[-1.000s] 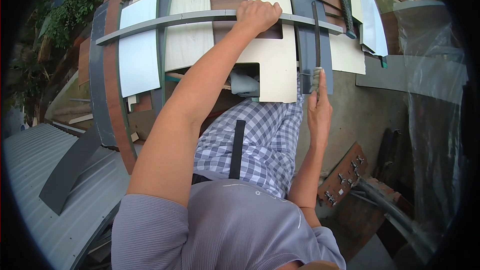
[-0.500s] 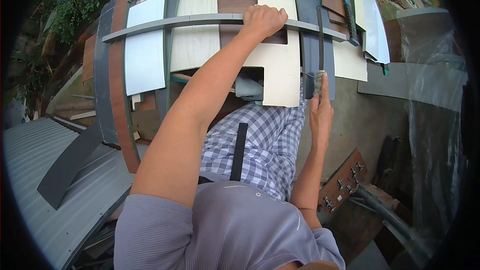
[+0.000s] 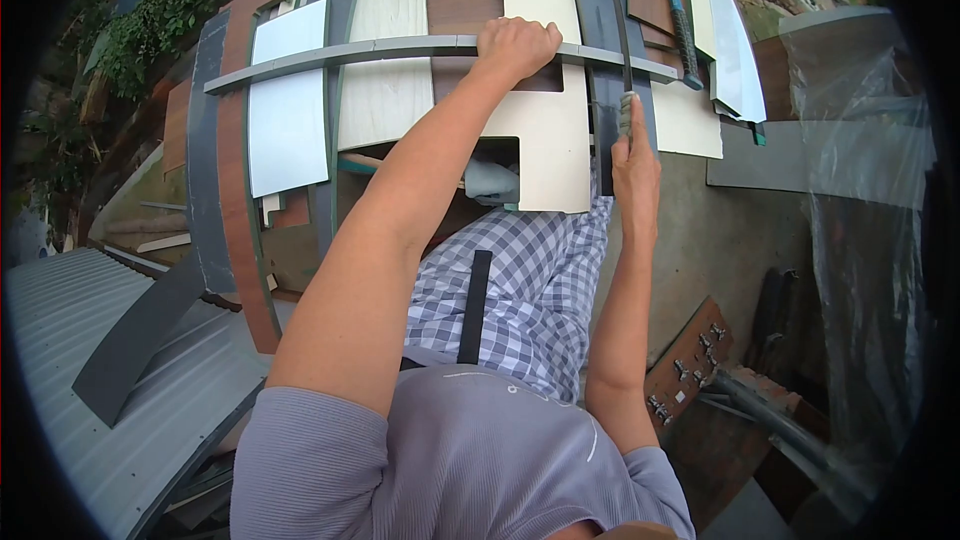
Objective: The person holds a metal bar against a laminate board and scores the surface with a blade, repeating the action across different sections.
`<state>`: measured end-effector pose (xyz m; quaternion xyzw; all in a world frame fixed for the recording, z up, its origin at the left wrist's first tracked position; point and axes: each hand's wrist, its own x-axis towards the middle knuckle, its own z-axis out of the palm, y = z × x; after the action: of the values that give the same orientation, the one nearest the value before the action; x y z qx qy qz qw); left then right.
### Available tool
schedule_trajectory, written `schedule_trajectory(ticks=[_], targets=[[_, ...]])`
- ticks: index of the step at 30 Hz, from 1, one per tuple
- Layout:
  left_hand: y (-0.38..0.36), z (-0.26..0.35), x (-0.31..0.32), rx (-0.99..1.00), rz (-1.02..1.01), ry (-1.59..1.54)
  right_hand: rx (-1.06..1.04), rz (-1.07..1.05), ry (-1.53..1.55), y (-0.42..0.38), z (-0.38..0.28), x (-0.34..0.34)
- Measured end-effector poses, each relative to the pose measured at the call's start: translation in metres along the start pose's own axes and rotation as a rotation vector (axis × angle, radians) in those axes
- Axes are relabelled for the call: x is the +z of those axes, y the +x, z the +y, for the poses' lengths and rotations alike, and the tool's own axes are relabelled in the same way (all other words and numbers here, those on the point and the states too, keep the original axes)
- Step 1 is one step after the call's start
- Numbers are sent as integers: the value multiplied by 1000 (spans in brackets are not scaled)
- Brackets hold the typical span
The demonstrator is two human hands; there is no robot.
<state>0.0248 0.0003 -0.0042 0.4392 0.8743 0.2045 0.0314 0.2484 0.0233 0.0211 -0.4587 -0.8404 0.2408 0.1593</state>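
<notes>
The left hand is closing its fist around one long grey bar, and the right hand is wrapping its fingers around the one wrapped handle of a thin tool, with one finger lying along it. The bar is running out to both sides of the left fist, much farther to the left. It is looking smooth, straight-edged and narrow, with a few thin lines crossing it; I cannot tell exactly how many. The tool's one long, dark blade is pointing away from the right fist and crossing the bar to the right of the left fist. Under the bar, many flat boards are lying. Left of the left fist are one pale wood-look board and, farther out, one shiny white board. Beyond the right fist, up and to the right, one hammer is resting, with a blue and black handle.
</notes>
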Motion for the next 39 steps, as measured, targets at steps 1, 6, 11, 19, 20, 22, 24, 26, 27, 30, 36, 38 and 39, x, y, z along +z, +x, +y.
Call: schedule_trajectory(ticks=[1, 6, 11, 19, 20, 22, 24, 26, 27, 30, 36, 38, 39], targets=[[-1, 0, -1, 14, 16, -10, 18, 5, 5, -16, 5, -1], [-3, -1, -3, 22, -29, -22, 197, -106, -4, -87, 14, -22], [-4, 1, -1, 36, 49, -16, 147, -70, 1, -58, 5, -19], [-5, 2, -3, 2, 21, -30, 11, -14, -22, 14, -9, -2], [-5, 1, -2, 16, 24, -40, 17, -14, -6, 5, -5, -3], [-5, -1, -2, 21, 21, -47, 23, -24, 12, -17, 1, -6], [-4, 1, 0, 7, -9, -10, 164, -61, 8, -49, 7, -13], [-6, 1, -4, 24, 5, -19, 190, -90, 5, -77, 14, -21], [-7, 2, -4, 43, 18, -28, 219, -117, 2, -84, 16, -23], [-7, 5, 2, 41, 57, -45, 135, -51, 50, -79, 19, -22], [-6, 7, -2, 45, 15, -2, 35, 2, 47, -2, 1, -8], [-6, 6, -2, 36, 24, 6, 35, -1, 50, 4, -2, -6], [-6, 4, 0, 73, 38, -2, 46, -7, 46, 5, -3, -7]])
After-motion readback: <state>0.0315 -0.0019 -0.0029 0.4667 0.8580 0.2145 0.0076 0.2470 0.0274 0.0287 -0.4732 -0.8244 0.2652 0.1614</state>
